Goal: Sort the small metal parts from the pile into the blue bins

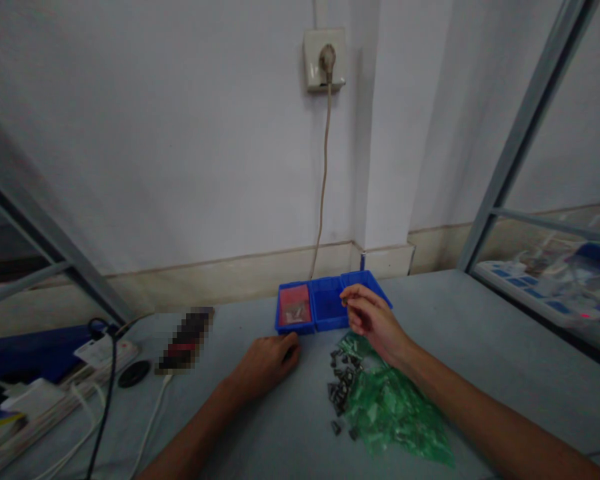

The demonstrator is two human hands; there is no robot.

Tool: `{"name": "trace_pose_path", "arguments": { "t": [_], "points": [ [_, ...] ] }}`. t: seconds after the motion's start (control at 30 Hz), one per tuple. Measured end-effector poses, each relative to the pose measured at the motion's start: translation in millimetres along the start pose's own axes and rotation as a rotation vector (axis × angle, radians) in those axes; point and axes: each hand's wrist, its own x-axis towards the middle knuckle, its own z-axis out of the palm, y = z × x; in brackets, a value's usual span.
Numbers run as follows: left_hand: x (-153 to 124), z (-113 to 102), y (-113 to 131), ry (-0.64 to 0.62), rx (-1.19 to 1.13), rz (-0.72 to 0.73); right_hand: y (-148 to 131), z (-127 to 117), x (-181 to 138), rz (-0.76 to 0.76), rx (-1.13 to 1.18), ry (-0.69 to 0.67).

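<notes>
My right hand (373, 319) hovers over the middle blue bin (329, 308), fingers pinched on a small dark part. My left hand (267, 360) rests on the grey table (470, 333) just in front of the left blue bin (295, 308), fingers curled loosely; I see nothing in it. The left bin holds a red bag with small pieces. A third blue bin (367, 280) sits to the right, partly hidden by my right hand. Several small dark parts (341, 385) lie beside a crumpled green plastic bag (395, 410) under my right forearm.
A power cord (323, 187) runs from a wall socket (325, 60) down behind the bins. At left lie power strips and cables (100, 353), a black round object (133, 374) and a blurred dark item (186, 340). Metal frame bars stand on both sides; trays sit far right (545, 293).
</notes>
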Motion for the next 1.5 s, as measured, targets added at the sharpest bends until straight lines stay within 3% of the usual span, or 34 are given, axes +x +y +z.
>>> {"name": "trace_pose_path", "arguments": {
  "t": [0.47, 0.8, 1.03, 1.33, 1.5],
  "points": [
    [1.1, 2.3, -0.6, -0.014, 0.019, -0.028, 8.7, -8.6, 3.7, 0.192, 0.102, -0.126],
    [1.1, 2.4, -0.8, -0.01, 0.017, -0.015, 5.6, -3.9, 0.4, 0.207, 0.107, -0.091],
    [1.4, 0.5, -0.5, -0.028, -0.015, -0.035, 3.6, 3.1, -7.3, 0.297, 0.066, -0.284],
    [1.3, 1.3, -1.9, -0.032, -0.049, -0.043, 2.3, -0.3, -7.2, 0.385, 0.115, -0.34],
    [1.2, 3.7, -2.8, -0.022, -0.062, -0.052, -3.1, -5.5, -10.2, 0.541, 0.074, -0.484]
  ]
}}
